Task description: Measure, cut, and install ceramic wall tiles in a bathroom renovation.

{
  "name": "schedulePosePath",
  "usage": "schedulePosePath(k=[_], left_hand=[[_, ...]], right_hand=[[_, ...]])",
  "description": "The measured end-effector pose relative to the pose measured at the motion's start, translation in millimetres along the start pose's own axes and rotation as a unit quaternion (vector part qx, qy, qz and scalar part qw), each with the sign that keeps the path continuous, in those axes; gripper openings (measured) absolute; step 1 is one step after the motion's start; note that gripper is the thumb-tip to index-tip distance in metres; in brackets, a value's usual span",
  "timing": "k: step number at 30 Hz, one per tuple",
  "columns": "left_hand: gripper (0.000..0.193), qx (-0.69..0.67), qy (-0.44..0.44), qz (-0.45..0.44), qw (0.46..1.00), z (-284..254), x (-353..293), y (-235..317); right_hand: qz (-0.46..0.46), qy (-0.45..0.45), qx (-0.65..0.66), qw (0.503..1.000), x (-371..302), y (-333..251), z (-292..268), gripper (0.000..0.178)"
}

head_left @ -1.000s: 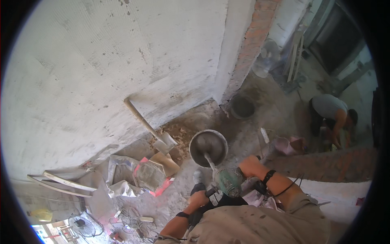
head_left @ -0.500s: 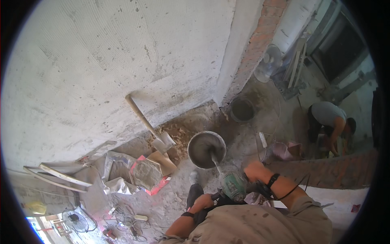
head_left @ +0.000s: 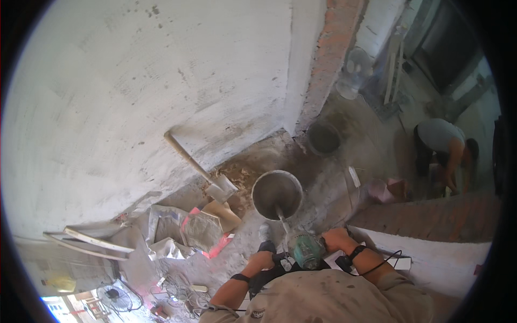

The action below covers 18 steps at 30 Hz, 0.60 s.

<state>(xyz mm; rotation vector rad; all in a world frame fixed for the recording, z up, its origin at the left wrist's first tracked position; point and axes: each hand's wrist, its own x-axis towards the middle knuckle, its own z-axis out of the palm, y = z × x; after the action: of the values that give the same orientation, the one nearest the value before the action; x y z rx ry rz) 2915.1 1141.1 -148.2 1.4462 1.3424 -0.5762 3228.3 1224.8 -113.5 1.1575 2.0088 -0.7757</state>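
Note:
A green handheld power mixer (head_left: 307,250) is gripped between my two hands, close to my body. My left hand (head_left: 260,261) wraps round its side handle, and my right hand (head_left: 336,238) closes on the handle at its other side. From the mixer a pale shaft (head_left: 282,219) slants down into a round bucket (head_left: 256,211) of grey mortar (head_left: 277,195). The shaft's lower end is hidden in the mix. My shoe (head_left: 264,232) stands just left of the shaft, near the bucket.
A shovel (head_left: 189,159) leans on the white wall, its blade near open bags of grey powder (head_left: 202,232). A second bucket (head_left: 324,138) stands by the brick column. Cables (head_left: 175,290) and a fan (head_left: 114,295) lie lower left. Another person (head_left: 441,138) bends down at right.
My view has shifted a little. The mixer body stands more upright and my left hand appears higher, while both hands keep their hold and the shaft stays in the bucket.

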Motion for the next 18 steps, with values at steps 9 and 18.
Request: schedulePosePath(k=[9, 18], left_hand=[[0.038, 0.011, 0.037, 0.025, 0.999, -12.6, -34.3, 20.5], [0.033, 0.108, 0.073, 0.071, 0.989, -75.8, -80.7, 38.1]], right_hand=[[-0.034, 0.069, 0.005, 0.997, -34.8, 10.9, -24.4, 0.028], [-0.02, 0.098, 0.029, 0.995, -88.7, -3.2, -45.1, 0.032]])
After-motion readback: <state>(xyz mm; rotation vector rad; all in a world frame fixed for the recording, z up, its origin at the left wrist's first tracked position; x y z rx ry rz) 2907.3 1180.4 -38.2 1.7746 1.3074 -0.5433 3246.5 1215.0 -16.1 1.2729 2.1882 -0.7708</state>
